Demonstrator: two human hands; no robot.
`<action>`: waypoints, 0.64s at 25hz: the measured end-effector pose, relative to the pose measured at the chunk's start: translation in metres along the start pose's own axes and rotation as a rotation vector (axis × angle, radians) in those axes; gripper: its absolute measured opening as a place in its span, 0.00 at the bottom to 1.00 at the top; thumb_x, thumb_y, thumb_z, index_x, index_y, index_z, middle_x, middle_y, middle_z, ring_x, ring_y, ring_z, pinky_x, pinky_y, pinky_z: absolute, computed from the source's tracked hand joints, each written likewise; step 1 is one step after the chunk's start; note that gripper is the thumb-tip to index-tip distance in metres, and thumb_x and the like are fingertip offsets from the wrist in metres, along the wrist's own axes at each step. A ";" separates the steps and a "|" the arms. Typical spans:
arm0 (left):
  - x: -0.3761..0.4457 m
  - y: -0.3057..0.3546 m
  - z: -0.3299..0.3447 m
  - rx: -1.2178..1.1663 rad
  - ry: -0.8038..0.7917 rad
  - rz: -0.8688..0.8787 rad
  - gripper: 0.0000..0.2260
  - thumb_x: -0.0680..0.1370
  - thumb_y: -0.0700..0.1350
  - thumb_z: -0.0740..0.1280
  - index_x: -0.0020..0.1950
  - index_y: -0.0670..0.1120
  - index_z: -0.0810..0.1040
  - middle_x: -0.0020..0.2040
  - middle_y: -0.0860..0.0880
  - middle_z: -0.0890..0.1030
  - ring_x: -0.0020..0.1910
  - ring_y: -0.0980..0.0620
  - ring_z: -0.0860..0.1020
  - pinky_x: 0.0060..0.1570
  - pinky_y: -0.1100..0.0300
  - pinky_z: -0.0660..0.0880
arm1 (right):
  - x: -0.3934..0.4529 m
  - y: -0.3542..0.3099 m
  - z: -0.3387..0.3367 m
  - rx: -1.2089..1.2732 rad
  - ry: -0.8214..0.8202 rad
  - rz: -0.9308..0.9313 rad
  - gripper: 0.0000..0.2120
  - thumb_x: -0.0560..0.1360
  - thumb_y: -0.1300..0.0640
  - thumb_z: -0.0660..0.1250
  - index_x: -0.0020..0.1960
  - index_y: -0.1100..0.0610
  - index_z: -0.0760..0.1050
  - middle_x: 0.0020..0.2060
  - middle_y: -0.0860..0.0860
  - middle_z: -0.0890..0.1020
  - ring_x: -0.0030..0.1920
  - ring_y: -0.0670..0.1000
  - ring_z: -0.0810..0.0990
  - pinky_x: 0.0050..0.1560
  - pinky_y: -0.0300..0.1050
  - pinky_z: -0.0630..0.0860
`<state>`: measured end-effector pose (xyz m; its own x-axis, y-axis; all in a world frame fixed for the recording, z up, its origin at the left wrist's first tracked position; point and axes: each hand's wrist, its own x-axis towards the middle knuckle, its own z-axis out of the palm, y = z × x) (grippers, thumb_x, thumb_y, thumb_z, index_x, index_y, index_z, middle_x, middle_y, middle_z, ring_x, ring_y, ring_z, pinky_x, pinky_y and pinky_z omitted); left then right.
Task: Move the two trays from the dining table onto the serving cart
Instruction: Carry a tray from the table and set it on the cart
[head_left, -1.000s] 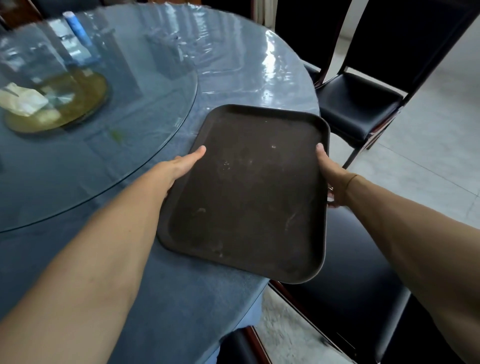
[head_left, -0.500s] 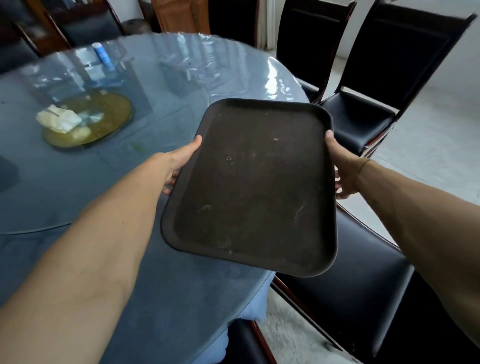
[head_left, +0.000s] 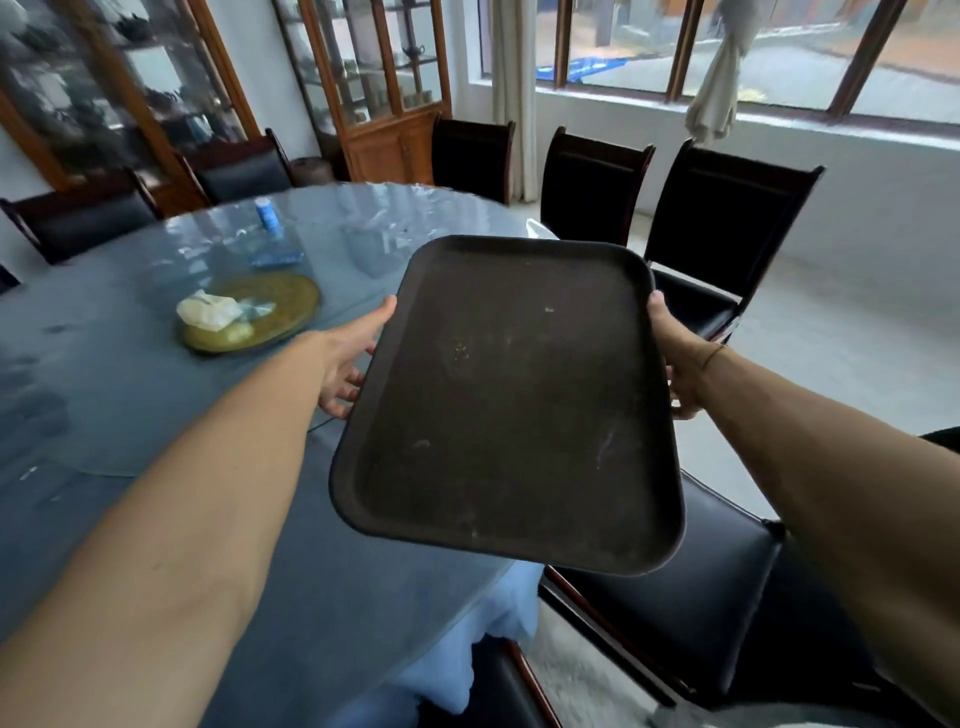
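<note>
Left hand and right hand fingers clamp a scuffed, dark-brown rectangular tray.

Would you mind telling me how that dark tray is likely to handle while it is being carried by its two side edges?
The tray is probably stiff: held only by the left hand and right hand, it shows no sag. It seems fairly light, since the fingers grip loosely at the rim. Empty, with a raised lip, it holds nothing that could slide off, though it tilts slightly.
</note>
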<state>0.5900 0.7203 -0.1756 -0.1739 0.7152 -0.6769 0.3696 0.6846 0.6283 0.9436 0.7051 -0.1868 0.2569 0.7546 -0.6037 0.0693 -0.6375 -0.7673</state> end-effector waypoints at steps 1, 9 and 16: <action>-0.015 -0.006 -0.003 -0.015 -0.014 0.011 0.38 0.64 0.83 0.53 0.55 0.53 0.73 0.46 0.44 0.78 0.44 0.47 0.76 0.42 0.55 0.71 | -0.018 0.003 -0.004 0.018 0.001 -0.015 0.37 0.72 0.23 0.48 0.41 0.56 0.74 0.35 0.52 0.78 0.37 0.50 0.76 0.34 0.42 0.67; -0.126 -0.053 -0.015 -0.063 -0.081 0.113 0.42 0.67 0.81 0.53 0.64 0.49 0.73 0.49 0.42 0.79 0.47 0.45 0.77 0.45 0.54 0.72 | -0.171 0.026 -0.036 0.041 0.044 -0.097 0.35 0.78 0.29 0.45 0.38 0.59 0.70 0.14 0.52 0.74 0.20 0.52 0.77 0.16 0.39 0.67; -0.188 -0.061 -0.018 0.000 -0.212 0.179 0.47 0.65 0.82 0.53 0.69 0.49 0.71 0.56 0.40 0.79 0.50 0.44 0.78 0.46 0.53 0.74 | -0.249 0.058 -0.078 0.000 0.111 -0.047 0.39 0.71 0.22 0.45 0.46 0.56 0.74 0.39 0.53 0.76 0.38 0.52 0.73 0.35 0.46 0.65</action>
<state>0.5840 0.5468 -0.0795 0.0895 0.7795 -0.6200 0.3771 0.5496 0.7455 0.9590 0.4684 -0.0643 0.3584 0.7617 -0.5397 0.0835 -0.6020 -0.7941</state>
